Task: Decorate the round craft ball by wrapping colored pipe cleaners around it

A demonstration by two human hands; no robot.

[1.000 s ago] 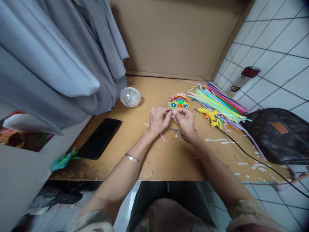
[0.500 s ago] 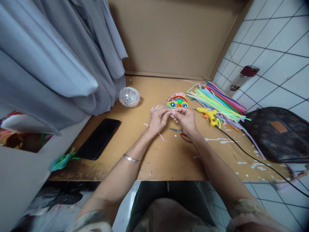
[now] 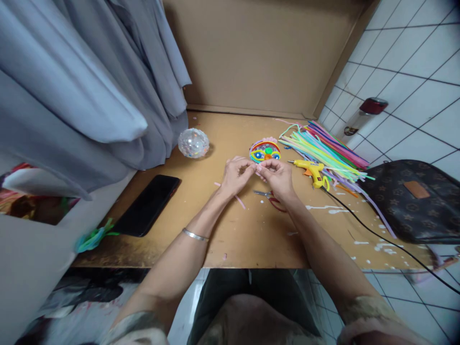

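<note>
My left hand (image 3: 237, 175) and my right hand (image 3: 276, 178) meet fingertip to fingertip over the middle of the table, both pinched on a small pinkish piece that is mostly hidden by the fingers. Just beyond them lies a round decorated piece (image 3: 265, 150) with yellow-rimmed blue eyes, a green dot and an orange part. Scissors (image 3: 276, 202) with red handles lie partly beside my right wrist. A pink strip (image 3: 239, 201) passes under my left wrist. To the right rests a yellow glue gun (image 3: 314, 172).
Colourful pipe cleaners (image 3: 323, 146) are piled at the back right, near a dark patterned bag (image 3: 413, 201). A clear ball (image 3: 193, 143) stands back left and a black phone (image 3: 147, 206) lies front left. A black cord (image 3: 373, 233) crosses the right side of the table (image 3: 251, 249).
</note>
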